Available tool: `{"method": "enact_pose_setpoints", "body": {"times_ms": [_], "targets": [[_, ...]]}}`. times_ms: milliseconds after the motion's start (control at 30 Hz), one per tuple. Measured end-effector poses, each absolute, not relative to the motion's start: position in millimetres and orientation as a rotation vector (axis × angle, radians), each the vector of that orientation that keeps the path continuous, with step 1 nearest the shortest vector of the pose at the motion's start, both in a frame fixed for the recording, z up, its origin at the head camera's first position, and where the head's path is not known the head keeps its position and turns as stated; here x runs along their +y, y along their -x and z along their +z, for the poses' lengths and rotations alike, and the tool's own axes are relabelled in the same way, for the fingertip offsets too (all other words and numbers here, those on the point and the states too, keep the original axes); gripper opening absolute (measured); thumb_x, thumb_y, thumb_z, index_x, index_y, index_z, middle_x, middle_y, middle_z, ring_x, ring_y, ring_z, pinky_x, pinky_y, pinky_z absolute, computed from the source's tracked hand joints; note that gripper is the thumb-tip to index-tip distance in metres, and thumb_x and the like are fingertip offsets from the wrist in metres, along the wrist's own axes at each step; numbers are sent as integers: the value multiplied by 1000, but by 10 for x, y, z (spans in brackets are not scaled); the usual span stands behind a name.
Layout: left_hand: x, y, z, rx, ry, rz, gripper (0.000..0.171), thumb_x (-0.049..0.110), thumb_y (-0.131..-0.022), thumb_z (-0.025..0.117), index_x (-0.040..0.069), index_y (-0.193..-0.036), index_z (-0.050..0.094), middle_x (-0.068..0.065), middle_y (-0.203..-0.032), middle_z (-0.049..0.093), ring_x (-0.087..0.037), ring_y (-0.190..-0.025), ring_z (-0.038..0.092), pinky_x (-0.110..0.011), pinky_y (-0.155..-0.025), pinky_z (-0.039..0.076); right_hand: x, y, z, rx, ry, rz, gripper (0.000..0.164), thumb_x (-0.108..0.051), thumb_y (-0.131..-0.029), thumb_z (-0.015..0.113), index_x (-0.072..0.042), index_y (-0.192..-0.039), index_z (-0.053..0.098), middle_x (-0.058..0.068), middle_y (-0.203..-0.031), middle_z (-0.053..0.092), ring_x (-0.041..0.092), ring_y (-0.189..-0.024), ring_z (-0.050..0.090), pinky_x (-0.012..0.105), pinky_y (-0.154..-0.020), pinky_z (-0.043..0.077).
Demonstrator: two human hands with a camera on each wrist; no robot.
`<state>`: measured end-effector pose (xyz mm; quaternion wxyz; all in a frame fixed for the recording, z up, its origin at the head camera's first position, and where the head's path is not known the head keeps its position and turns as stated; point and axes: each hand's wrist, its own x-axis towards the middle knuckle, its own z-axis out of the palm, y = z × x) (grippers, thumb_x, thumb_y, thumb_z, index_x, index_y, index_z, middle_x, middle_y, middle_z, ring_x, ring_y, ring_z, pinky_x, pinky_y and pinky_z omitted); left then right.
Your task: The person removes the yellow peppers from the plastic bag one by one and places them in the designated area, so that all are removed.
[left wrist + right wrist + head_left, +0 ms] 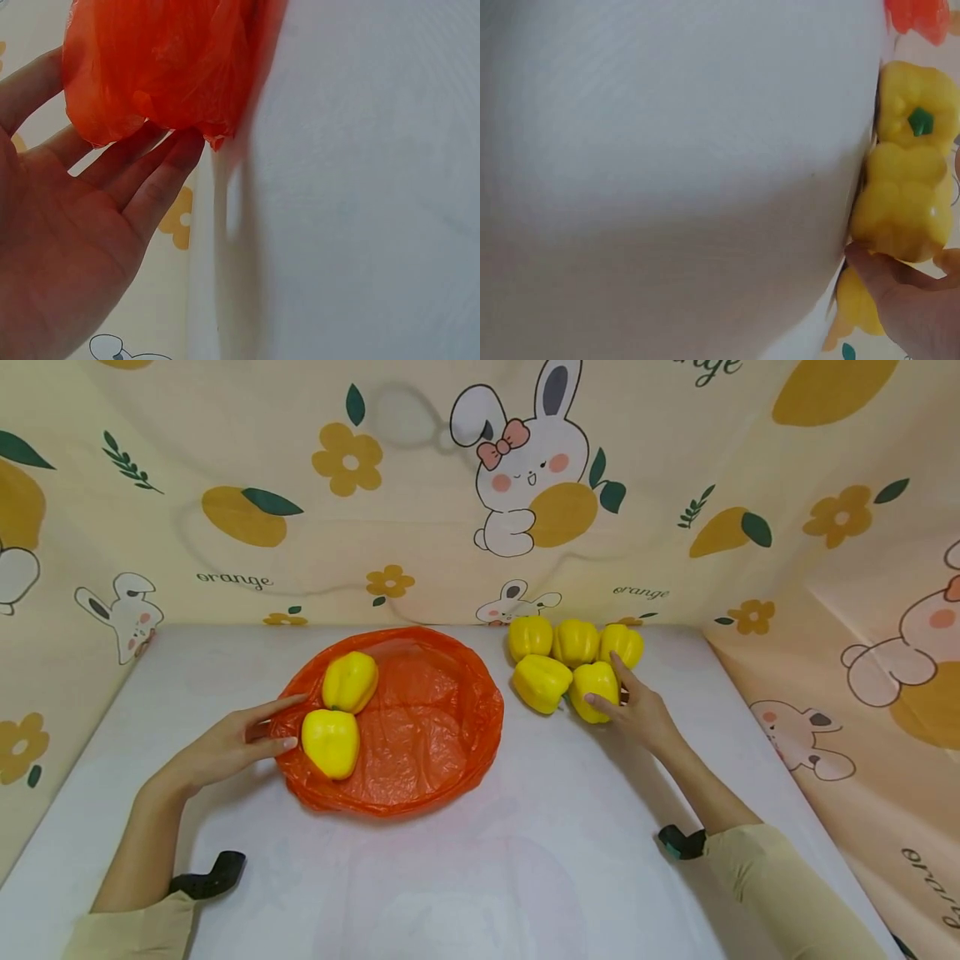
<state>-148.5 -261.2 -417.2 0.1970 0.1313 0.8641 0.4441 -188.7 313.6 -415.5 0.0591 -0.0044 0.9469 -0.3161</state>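
A red plastic bag [420, 760], its rim spread wide, lies on the table with two yellow bell peppers, one far [350, 682] and one near [331, 744], at its left side. My left hand [225, 747] touches the bag's left rim, fingers extended. In the left wrist view the fingers reach behind the red plastic [165, 67]. Several more yellow bell peppers [540, 682] cluster to the right of the bag. My right hand [637, 710] is at the front right pepper [592, 691], thumb and fingers spread. The thumb touches that pepper's edge [904, 210] in the right wrist view.
The white table [480, 885] meets a printed cloth backdrop [420, 510] at the back and sides. The pepper cluster stands close to the back cloth. A black band [210, 875] is on the left forearm, another [681, 842] on the right.
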Motion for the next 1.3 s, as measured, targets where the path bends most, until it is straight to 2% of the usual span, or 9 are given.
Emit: {"method": "enact_pose_setpoints", "body": {"times_ms": [133,400,667,900,1000,1300], "targets": [[-2616,1477,-4162,2430,-374,1248,68,36,-97,63,14,-155,35,-26,-154,32,-46,-128,45,-64,-100,43,3153,1864,-4109,2867,28,-1010,91,-54,-94,60,-25,-160,6,30,-156,27,47,-131,46,56,-104,43],[-2614,1474,-4123,2436,-401,1247,67,32,-98,63,13,-155,34,-28,-154,31,-49,-130,41,-68,-100,40,3176,1869,-4084,2968,99,-1150,83,-46,-94,65,-17,-159,23,24,-148,45,43,-124,55,51,-97,50],[-2610,1466,-4114,2433,-389,1248,67,31,-98,63,12,-155,34,-28,-154,30,-49,-130,41,-67,-100,41,3116,1881,-4020,3035,159,-1250,75,-38,-92,71,-14,-154,37,18,-148,48,40,-132,49,53,-106,41],[-2602,1460,-4119,2431,-408,1268,65,32,-98,62,13,-155,36,-27,-154,33,-47,-127,47,-62,-99,45,2956,1908,-3981,3069,280,-1351,67,-29,-89,76,-7,-146,49,8,-147,51,31,-135,48,48,-110,40],[-2599,1461,-4125,2428,-410,1269,65,32,-98,62,13,-155,35,-27,-154,33,-47,-127,47,-61,-98,47,2836,1910,-3956,3053,362,-1417,64,-25,-88,78,-6,-143,53,7,-146,53,28,-133,50,45,-110,40],[-2561,1472,-4100,2429,-405,1261,66,32,-98,63,15,-155,35,-27,-155,31,-49,-129,44,-62,-98,46,2354,1897,-3803,2894,561,-1567,61,-13,-87,78,-2,-142,52,14,-144,54,34,-131,51,49,-109,41]]}}
